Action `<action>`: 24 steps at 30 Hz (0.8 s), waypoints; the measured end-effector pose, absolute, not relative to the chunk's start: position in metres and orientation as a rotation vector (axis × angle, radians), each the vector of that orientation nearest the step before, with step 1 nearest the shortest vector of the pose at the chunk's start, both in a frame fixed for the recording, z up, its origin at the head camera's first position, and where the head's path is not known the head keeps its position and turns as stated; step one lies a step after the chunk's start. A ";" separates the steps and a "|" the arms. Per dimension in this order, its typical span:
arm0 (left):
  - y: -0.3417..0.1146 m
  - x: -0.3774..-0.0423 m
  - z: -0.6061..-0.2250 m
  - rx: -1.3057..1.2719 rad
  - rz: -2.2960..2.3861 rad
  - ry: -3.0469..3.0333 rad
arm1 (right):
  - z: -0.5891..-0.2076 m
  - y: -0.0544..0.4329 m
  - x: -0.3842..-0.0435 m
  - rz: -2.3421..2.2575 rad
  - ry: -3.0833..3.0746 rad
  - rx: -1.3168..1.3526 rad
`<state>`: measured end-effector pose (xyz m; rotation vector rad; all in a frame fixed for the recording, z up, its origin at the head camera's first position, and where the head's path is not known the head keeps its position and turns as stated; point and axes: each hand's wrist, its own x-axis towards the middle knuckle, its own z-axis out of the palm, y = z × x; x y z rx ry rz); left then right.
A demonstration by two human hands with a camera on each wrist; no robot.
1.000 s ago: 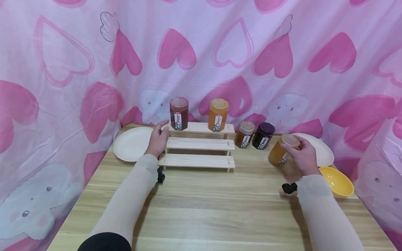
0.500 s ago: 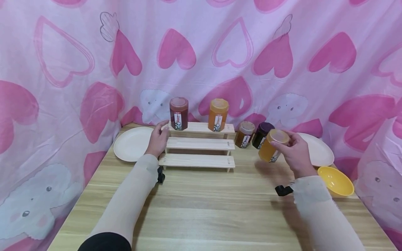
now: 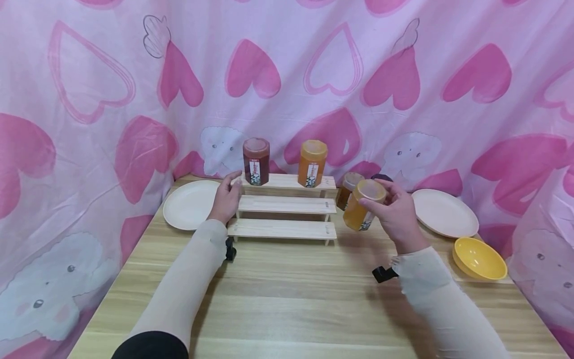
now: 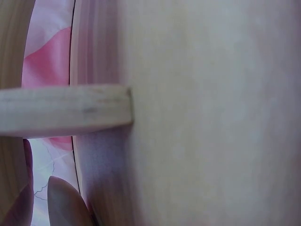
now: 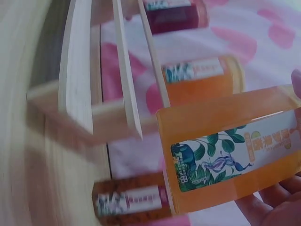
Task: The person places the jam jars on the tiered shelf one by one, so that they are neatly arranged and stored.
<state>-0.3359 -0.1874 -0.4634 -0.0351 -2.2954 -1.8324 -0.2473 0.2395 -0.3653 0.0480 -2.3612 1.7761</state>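
My right hand (image 3: pixel 399 214) holds a hexagonal jar of orange-yellow preserve (image 3: pixel 356 212) by its upper part. The jar hangs tilted above the table, right of a three-tier wooden rack (image 3: pixel 282 229). In the right wrist view, the jar's label (image 5: pixel 235 155) with leaves and a bird faces the camera. My left hand (image 3: pixel 225 199) grips the left end of the rack's top tier; its fingertips (image 4: pixel 66 202) show in the left wrist view. On that tier stand a dark red jar (image 3: pixel 256 167) and an orange jar (image 3: pixel 312 167), spaced apart.
Behind the held jar stand a brown jar (image 3: pixel 344 194) and a dark-lidded jar (image 3: pixel 382 177), mostly hidden. White plates lie at left (image 3: pixel 188 204) and right (image 3: pixel 444 212). A yellow bowl (image 3: pixel 480 259) sits at the right edge. A pink heart-print curtain (image 3: pixel 287 75) hangs behind.
My right hand has carried the orange-yellow jar leftward, up off its spot by the right plate, toward the rack. My left hand has stayed put.
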 end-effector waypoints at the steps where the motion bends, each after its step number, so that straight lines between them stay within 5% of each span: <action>1: -0.187 -0.336 -0.464 -0.031 -1.832 -2.299 | -0.365 0.235 -0.247 1.775 -2.356 0.059; 24: -0.188 -0.338 -0.465 -0.027 -1.822 -2.300 | -0.367 0.131 -0.260 1.904 -2.259 0.157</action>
